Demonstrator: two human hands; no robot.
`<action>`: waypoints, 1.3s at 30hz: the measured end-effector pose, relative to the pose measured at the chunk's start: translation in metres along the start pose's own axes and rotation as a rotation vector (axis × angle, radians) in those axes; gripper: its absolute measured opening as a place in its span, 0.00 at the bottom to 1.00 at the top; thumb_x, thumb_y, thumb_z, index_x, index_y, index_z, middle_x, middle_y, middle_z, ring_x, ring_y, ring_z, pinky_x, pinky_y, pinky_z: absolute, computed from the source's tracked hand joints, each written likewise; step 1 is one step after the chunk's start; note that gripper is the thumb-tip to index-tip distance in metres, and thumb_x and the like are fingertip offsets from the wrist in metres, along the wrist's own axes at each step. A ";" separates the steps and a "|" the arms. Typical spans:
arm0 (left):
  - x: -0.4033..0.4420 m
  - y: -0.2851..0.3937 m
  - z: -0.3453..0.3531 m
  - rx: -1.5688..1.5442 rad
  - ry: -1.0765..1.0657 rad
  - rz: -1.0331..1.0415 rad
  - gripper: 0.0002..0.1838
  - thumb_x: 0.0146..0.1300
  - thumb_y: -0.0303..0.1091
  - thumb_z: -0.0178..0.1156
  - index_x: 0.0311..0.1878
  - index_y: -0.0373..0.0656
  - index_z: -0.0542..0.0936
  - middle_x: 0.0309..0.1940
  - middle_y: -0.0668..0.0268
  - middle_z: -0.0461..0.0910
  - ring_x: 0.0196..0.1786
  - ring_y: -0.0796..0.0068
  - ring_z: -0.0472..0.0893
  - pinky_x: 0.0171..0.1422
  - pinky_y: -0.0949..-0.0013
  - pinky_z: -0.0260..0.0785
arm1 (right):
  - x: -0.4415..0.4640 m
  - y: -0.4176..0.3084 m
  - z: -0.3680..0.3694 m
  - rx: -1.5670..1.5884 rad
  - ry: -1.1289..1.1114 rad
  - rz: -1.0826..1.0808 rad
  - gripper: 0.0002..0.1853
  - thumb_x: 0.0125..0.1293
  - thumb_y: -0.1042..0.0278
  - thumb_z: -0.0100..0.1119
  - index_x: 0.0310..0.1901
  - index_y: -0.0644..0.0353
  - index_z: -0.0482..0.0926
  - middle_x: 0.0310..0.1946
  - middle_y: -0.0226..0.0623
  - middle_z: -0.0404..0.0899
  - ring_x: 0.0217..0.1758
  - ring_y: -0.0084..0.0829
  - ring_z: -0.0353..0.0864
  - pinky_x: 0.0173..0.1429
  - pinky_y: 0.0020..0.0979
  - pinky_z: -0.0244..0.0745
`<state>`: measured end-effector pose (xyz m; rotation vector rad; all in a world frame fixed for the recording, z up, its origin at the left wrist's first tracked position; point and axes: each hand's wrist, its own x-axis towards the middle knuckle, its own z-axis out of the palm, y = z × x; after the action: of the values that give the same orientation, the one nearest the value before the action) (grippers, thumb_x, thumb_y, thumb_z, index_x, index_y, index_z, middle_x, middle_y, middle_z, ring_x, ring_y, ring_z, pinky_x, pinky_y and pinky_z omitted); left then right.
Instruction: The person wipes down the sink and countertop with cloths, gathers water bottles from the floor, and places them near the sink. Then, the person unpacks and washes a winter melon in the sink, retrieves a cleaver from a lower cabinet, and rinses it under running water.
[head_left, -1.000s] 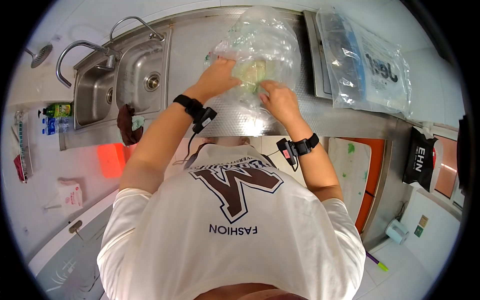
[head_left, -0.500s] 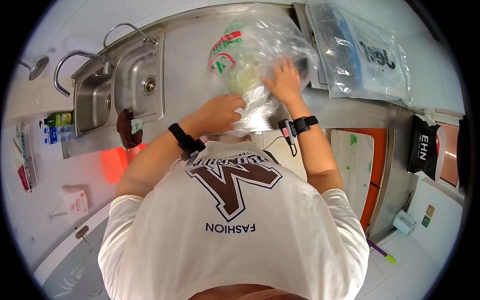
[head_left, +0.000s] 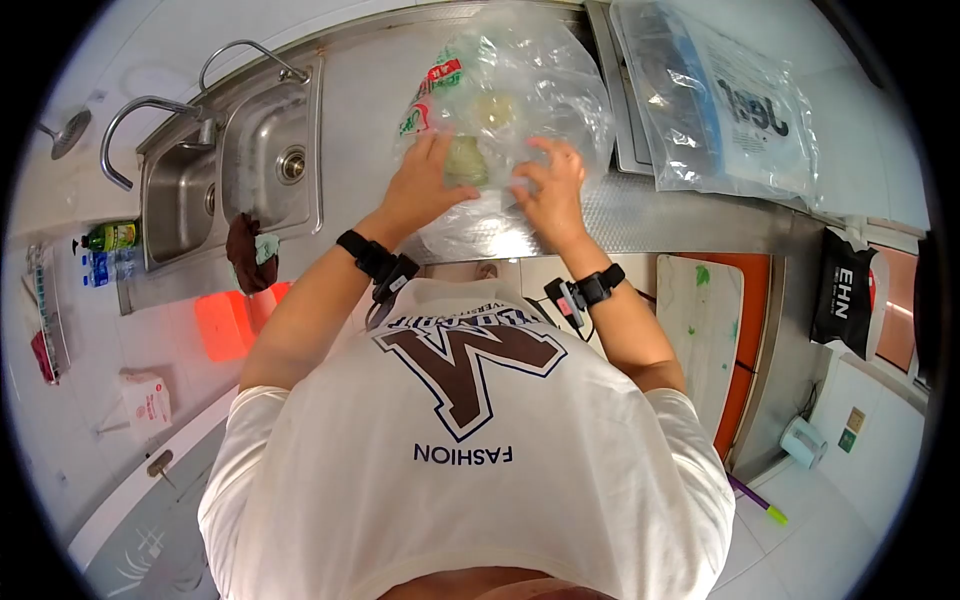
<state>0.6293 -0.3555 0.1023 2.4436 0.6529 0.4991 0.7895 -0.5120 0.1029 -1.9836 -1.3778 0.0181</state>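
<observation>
A large clear plastic bag point(head_left: 545, 85) with red and green print lies on the steel counter point(head_left: 370, 110). Through its film show a pale green item point(head_left: 465, 163) and a rounder, yellowish one point(head_left: 493, 110); what they are is unclear. My left hand point(head_left: 425, 185) rests against the bag's left side, fingers spread beside the green item. On the right, my right hand point(head_left: 553, 188) has its fingers bent in a pinch at the near part of the bag, apparently on the film.
A double sink point(head_left: 270, 160) with two curved taps is at the left, a dark cloth point(head_left: 242, 255) over its front edge. Right of the bag, a clear package point(head_left: 740, 120) lies partly on a metal-framed panel. Below the counter's right part stands a marbled board point(head_left: 697, 330).
The bag has been turned and spread, so its print shows at the left. My left hand moved away from me and opened; my right hand shifted slightly nearer and bent its fingers.
</observation>
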 end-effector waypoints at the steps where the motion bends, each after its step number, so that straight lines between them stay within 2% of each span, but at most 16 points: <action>1: 0.002 0.004 -0.002 -0.005 0.000 0.017 0.19 0.57 0.41 0.67 0.46 0.39 0.80 0.55 0.56 0.75 0.63 0.52 0.70 0.56 0.53 0.68 | 0.000 -0.008 -0.002 0.049 0.000 -0.069 0.13 0.46 0.73 0.73 0.36 0.52 0.83 0.56 0.36 0.74 0.64 0.48 0.67 0.66 0.52 0.61; 4: 0.006 0.009 -0.009 0.211 -0.279 0.295 0.21 0.48 0.40 0.71 0.43 0.39 0.80 0.49 0.56 0.77 0.59 0.54 0.74 0.57 0.55 0.69 | -0.003 -0.019 0.000 0.244 -0.121 -0.199 0.13 0.46 0.69 0.74 0.34 0.55 0.81 0.47 0.34 0.78 0.53 0.41 0.74 0.57 0.42 0.69; 7: 0.006 0.009 -0.022 0.146 -0.376 0.220 0.22 0.40 0.32 0.72 0.42 0.40 0.79 0.43 0.57 0.78 0.53 0.53 0.75 0.61 0.54 0.66 | -0.001 -0.018 -0.007 0.418 -0.201 -0.251 0.16 0.47 0.67 0.76 0.38 0.56 0.83 0.40 0.32 0.82 0.39 0.34 0.79 0.41 0.31 0.74; 10: 0.008 -0.002 -0.043 -0.115 -0.050 0.363 0.18 0.38 0.28 0.73 0.35 0.41 0.78 0.37 0.61 0.78 0.47 0.54 0.76 0.61 0.53 0.66 | 0.006 -0.014 -0.033 0.423 -0.269 0.109 0.22 0.50 0.63 0.76 0.49 0.54 0.84 0.37 0.37 0.84 0.31 0.37 0.81 0.40 0.32 0.78; 14: 0.007 -0.015 -0.084 -0.096 -0.188 0.316 0.16 0.38 0.34 0.75 0.31 0.43 0.80 0.30 0.64 0.77 0.43 0.57 0.76 0.56 0.58 0.70 | 0.015 0.013 -0.052 0.294 0.016 0.193 0.20 0.51 0.64 0.75 0.47 0.52 0.84 0.38 0.36 0.84 0.32 0.35 0.81 0.39 0.32 0.78; 16: 0.002 -0.012 -0.098 0.081 -0.507 0.511 0.18 0.38 0.37 0.76 0.33 0.43 0.81 0.28 0.65 0.78 0.46 0.58 0.76 0.59 0.58 0.68 | 0.020 0.031 -0.060 -0.167 0.280 0.066 0.18 0.52 0.65 0.73 0.47 0.49 0.85 0.39 0.33 0.85 0.36 0.32 0.81 0.44 0.32 0.76; 19: -0.011 0.005 -0.102 0.106 -0.619 0.521 0.21 0.35 0.40 0.78 0.32 0.41 0.82 0.30 0.63 0.79 0.49 0.56 0.76 0.64 0.55 0.66 | 0.031 0.032 -0.070 -0.185 0.379 0.045 0.16 0.54 0.67 0.71 0.46 0.47 0.85 0.38 0.32 0.84 0.41 0.33 0.80 0.49 0.34 0.73; 23: -0.017 0.036 -0.094 0.052 -0.472 0.332 0.18 0.42 0.44 0.74 0.32 0.42 0.82 0.28 0.66 0.79 0.46 0.58 0.76 0.60 0.56 0.68 | 0.038 -0.023 -0.076 -0.520 0.593 -0.132 0.12 0.55 0.70 0.69 0.43 0.48 0.84 0.39 0.33 0.84 0.44 0.36 0.79 0.54 0.37 0.71; 26: -0.009 0.043 -0.077 0.041 -0.461 0.025 0.14 0.52 0.42 0.69 0.34 0.42 0.83 0.30 0.64 0.80 0.43 0.57 0.78 0.53 0.56 0.70 | 0.020 -0.036 -0.042 0.124 0.339 -0.374 0.08 0.57 0.72 0.65 0.40 0.53 0.83 0.38 0.39 0.84 0.41 0.41 0.80 0.49 0.40 0.74; 28: -0.007 0.033 -0.048 0.013 -0.470 0.678 0.12 0.59 0.40 0.64 0.38 0.41 0.84 0.30 0.63 0.81 0.40 0.55 0.79 0.49 0.56 0.70 | 0.013 -0.035 -0.020 0.373 0.123 -0.480 0.06 0.59 0.71 0.64 0.39 0.56 0.82 0.37 0.40 0.84 0.40 0.42 0.81 0.47 0.40 0.75; 29: -0.013 0.034 -0.037 0.013 -0.467 0.677 0.12 0.59 0.40 0.64 0.38 0.41 0.84 0.30 0.63 0.81 0.40 0.55 0.79 0.49 0.56 0.70 | 0.009 -0.037 -0.015 0.352 -0.172 -0.342 0.07 0.60 0.68 0.63 0.39 0.58 0.81 0.36 0.43 0.84 0.41 0.44 0.82 0.46 0.41 0.75; 31: -0.029 0.040 -0.024 -0.123 -1.007 0.268 0.13 0.64 0.40 0.59 0.40 0.40 0.84 0.34 0.59 0.82 0.39 0.53 0.79 0.51 0.55 0.71 | 0.001 -0.033 -0.008 0.325 -0.467 -0.200 0.08 0.61 0.65 0.61 0.38 0.60 0.81 0.35 0.46 0.84 0.42 0.46 0.83 0.45 0.42 0.76; 32: -0.031 0.029 -0.015 -0.124 -1.007 0.266 0.13 0.64 0.40 0.59 0.40 0.40 0.84 0.34 0.59 0.82 0.39 0.53 0.79 0.51 0.55 0.71 | -0.002 -0.025 -0.007 0.061 -0.590 -0.040 0.11 0.62 0.62 0.61 0.38 0.62 0.81 0.34 0.47 0.84 0.44 0.47 0.83 0.47 0.41 0.77; 35: -0.019 -0.003 -0.007 -0.040 -0.815 0.185 0.16 0.69 0.43 0.55 0.47 0.40 0.82 0.42 0.55 0.83 0.42 0.54 0.81 0.52 0.57 0.73 | -0.004 -0.002 -0.015 -0.279 -0.726 0.227 0.15 0.59 0.60 0.64 0.39 0.65 0.80 0.37 0.49 0.84 0.48 0.48 0.83 0.51 0.41 0.77; 37: -0.007 -0.003 -0.019 -0.341 -0.461 -0.388 0.17 0.70 0.39 0.54 0.56 0.39 0.78 0.49 0.52 0.82 0.46 0.53 0.82 0.52 0.60 0.75 | -0.005 0.013 -0.016 -0.356 -0.753 0.330 0.17 0.57 0.61 0.66 0.41 0.66 0.79 0.41 0.51 0.84 0.50 0.48 0.82 0.53 0.41 0.77; 39: 0.004 -0.024 -0.010 -0.357 -0.388 -0.391 0.18 0.68 0.36 0.55 0.57 0.39 0.78 0.53 0.50 0.79 0.51 0.52 0.80 0.55 0.58 0.73 | -0.012 0.031 -0.004 -0.176 -0.386 0.216 0.28 0.53 0.66 0.71 0.55 0.69 0.75 0.48 0.55 0.81 0.50 0.49 0.82 0.53 0.45 0.77</action>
<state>0.6201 -0.3317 0.0963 1.9350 0.7712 -0.0196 0.8105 -0.5296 0.0842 -2.3590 -1.4287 0.4109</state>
